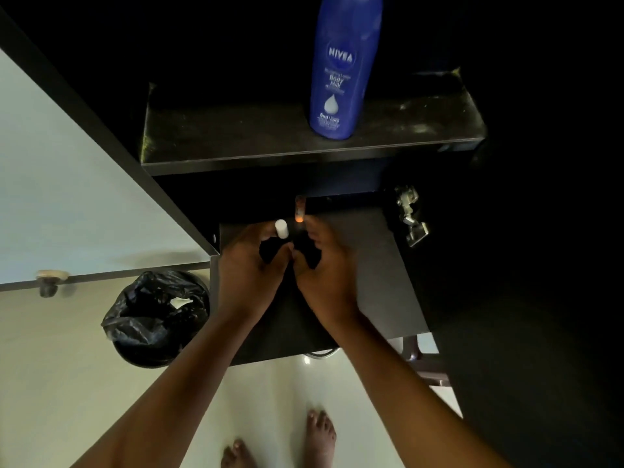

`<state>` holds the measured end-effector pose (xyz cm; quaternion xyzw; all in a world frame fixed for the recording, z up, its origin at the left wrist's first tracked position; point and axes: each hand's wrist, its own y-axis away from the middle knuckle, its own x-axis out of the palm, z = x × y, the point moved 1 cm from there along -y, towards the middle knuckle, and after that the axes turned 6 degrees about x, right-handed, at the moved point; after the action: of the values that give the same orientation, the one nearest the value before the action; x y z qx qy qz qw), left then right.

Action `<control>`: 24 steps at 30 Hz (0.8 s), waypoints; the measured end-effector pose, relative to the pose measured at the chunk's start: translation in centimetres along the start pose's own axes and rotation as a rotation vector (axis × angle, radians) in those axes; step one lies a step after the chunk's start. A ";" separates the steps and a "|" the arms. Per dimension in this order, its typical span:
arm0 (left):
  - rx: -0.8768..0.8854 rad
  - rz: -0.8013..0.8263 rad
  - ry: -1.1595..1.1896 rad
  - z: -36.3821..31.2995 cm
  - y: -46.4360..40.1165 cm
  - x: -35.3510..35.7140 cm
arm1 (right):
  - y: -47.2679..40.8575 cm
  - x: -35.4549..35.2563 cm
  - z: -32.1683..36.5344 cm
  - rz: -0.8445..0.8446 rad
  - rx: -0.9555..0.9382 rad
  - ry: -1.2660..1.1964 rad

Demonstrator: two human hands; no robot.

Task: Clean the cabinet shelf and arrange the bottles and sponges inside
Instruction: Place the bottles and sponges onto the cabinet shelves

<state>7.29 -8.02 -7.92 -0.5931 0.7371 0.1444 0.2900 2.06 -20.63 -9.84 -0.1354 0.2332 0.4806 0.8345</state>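
Observation:
A tall blue lotion bottle (342, 67) stands upright on the dark, dusty cabinet shelf (236, 136), right of its middle. Below the shelf, my left hand (251, 268) is closed around a small bottle with a white cap (281, 228). My right hand (326, 265) grips a small dark bottle with an orange spot (299, 211). Both hands are close together over a lower dark surface (381, 265). The bodies of the two small bottles are mostly hidden by my fingers. No sponge shows.
The open cabinet door (67, 184) with a round knob (50, 278) hangs at the left. A bin lined with a black bag (155, 315) stands on the pale floor below it. A metal hinge (410, 214) sits at the right. My bare feet (317, 437) are at the bottom.

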 end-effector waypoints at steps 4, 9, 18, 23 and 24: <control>-0.076 0.058 0.224 -5.8 2.3 -1.6 | 3.5 -3.4 3.7 -0.033 -0.043 -0.076; -0.102 0.088 0.301 -12.8 3.4 -4.7 | 5.9 -9.2 9.1 -0.121 -0.007 -0.014; 0.082 0.050 0.492 -27.6 1.7 -13.3 | 5.3 -19.6 21.3 -0.286 -0.115 -0.163; 0.375 -0.011 0.354 -33.5 0.1 -18.8 | 4.4 -24.0 28.7 -0.350 -0.254 -0.252; 0.433 -0.025 0.328 -34.7 -0.2 -20.0 | 4.1 -24.7 30.1 -0.362 -0.281 -0.255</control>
<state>1.11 -11.59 31.44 -0.5420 0.7804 -0.1181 0.2886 -4.32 -23.26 28.67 -0.2279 0.0289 0.3645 0.9024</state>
